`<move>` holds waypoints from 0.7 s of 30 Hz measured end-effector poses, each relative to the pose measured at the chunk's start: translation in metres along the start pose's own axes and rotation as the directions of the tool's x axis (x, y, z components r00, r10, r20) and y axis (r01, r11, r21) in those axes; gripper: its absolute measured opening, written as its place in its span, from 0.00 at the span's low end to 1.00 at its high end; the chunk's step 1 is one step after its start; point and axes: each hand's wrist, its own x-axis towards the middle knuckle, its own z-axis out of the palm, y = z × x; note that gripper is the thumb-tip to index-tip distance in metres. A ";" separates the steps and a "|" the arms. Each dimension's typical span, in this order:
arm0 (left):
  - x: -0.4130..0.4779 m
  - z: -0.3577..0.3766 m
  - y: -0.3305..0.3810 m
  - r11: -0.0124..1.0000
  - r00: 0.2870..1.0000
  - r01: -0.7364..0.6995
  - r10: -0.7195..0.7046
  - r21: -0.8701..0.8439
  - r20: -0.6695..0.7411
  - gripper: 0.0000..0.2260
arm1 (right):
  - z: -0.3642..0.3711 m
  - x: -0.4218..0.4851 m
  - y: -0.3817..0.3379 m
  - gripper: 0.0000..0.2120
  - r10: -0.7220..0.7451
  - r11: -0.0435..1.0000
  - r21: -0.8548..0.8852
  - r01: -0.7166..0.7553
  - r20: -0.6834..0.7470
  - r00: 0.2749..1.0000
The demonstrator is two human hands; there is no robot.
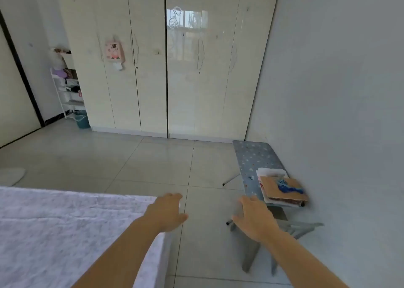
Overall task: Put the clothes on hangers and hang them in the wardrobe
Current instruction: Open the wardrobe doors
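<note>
Early in the task, by the look of it: nothing hung, and the wardrobe (166, 58) shut across the far wall, every door closed. No garment and no hanger plainly in sight.

Left hand (168, 211) stretched out past the right corner of the bed (65, 233), fingers loosely spread, holding nothing. Right hand (253, 217) out ahead too, fingers relaxed and slightly apart, empty, hovering above a blurred grey shape (295, 228) low by the right wall. Perhaps a garment, perhaps a stool or legs; cannot tell.

Just beyond, an ironing board (253, 156) along the right wall, star-patterned cover, with a stack of books and papers (282, 189) on its near right corner. Left of the wardrobe, a white shelf rack (67, 91) and a teal waste bin (82, 118) on the floor. A pink ornament (114, 51) hung on a left-hand door.

Likely step: setting out to gather the first garment, or heading for the doors.

Next move, as a judgement: find the clothes and hangers first, possibly inside the wardrobe. So cross the tiles, take a long door handle in one free hand and pull, minding the far end of the ironing board close to the right-hand doors. Worth checking the grey shape under the right hand before leaving the bed's corner.
</note>
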 end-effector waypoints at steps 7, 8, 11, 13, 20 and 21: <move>0.151 -0.028 0.001 0.998 1.000 0.025 -0.025 0.051 -0.002 0.28 | -0.001 0.153 0.026 0.21 -0.017 0.999 0.041 0.018 -0.020 1.000; 0.173 -0.034 0.002 0.998 0.999 0.043 -0.043 0.047 0.001 0.28 | -0.003 0.176 0.030 0.21 -0.013 0.999 0.043 0.014 -0.020 1.000; 0.247 -0.059 0.008 0.998 0.998 0.057 -0.057 0.040 0.007 0.28 | -0.018 0.254 0.046 0.21 -0.015 0.999 0.038 0.015 -0.004 1.000; 0.292 -0.076 0.013 0.997 0.998 0.067 -0.067 0.047 -0.008 0.28 | -0.032 0.303 0.052 0.21 -0.022 0.999 0.034 0.022 -0.007 1.000; 0.435 -0.116 0.000 0.994 0.995 0.096 -0.097 0.059 0.005 0.29 | -0.056 0.458 0.056 0.24 -0.012 0.999 0.042 0.011 0.011 1.000; 0.457 -0.122 -0.005 0.994 0.995 0.095 -0.095 0.056 -0.002 0.29 | -0.057 0.482 0.056 0.24 -0.019 0.999 0.034 0.018 0.004 1.000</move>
